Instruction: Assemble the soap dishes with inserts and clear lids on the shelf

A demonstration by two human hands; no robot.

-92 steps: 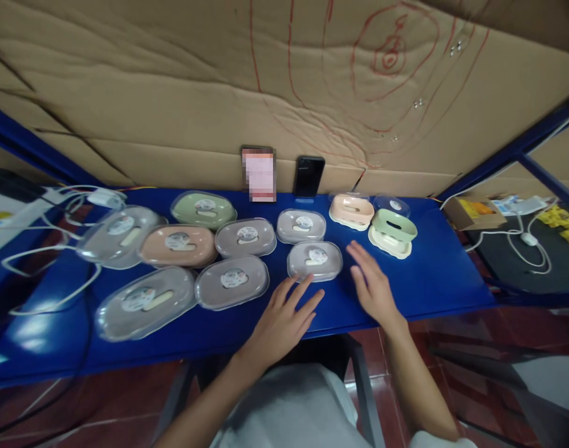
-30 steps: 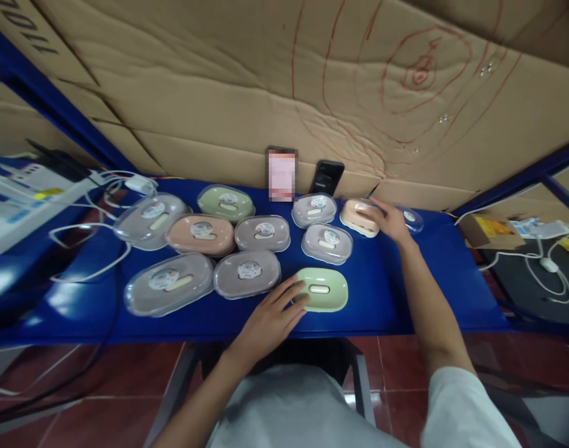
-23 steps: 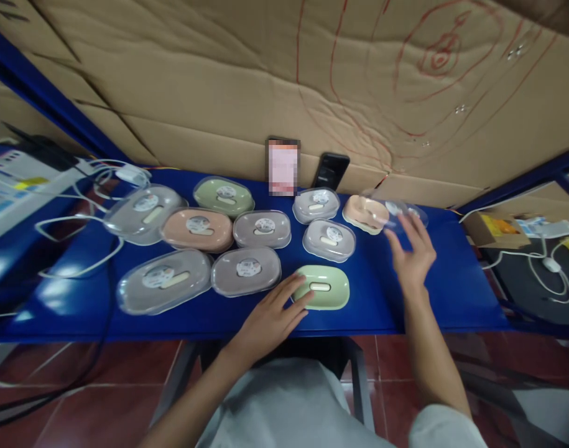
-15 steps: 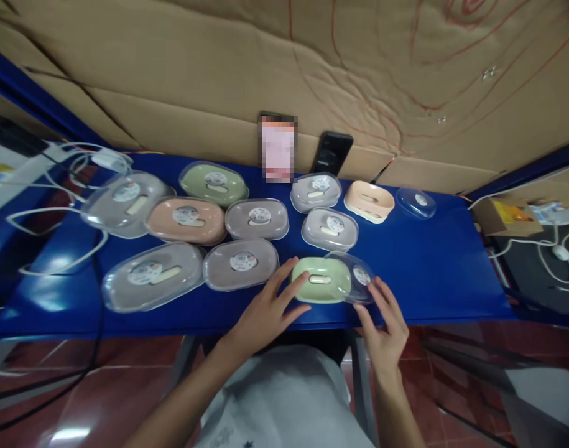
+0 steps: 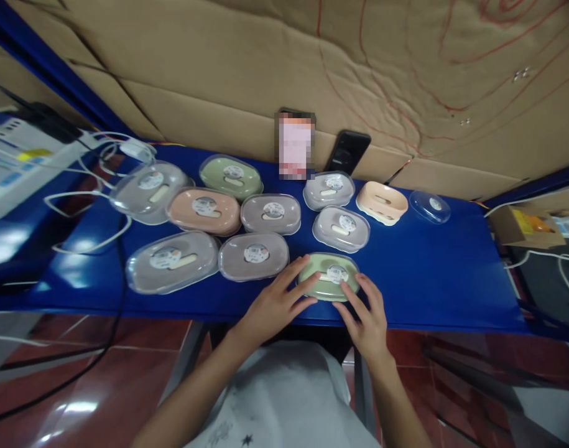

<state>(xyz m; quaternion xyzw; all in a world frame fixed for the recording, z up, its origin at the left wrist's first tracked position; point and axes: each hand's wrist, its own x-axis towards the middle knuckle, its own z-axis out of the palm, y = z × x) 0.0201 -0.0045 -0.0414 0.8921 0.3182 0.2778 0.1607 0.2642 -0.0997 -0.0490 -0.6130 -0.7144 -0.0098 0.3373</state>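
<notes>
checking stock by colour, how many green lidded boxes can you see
2: the front green box is between the left hand and right hand; the back green box is behind the lidded peach box. Any stacked underneath would be hidden.

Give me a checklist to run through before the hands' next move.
1. Left hand at the left end of the front green dish: ok.
2. Right hand at its right end: ok.
3. Clear lid over that dish: ok.
4. Lid seated all round: cannot tell, the hands hide part of the rim.
5. Peach dish covered: not ok, no lid on it.
6. Loose lid resting on the table: ok, right of the peach dish.
</notes>
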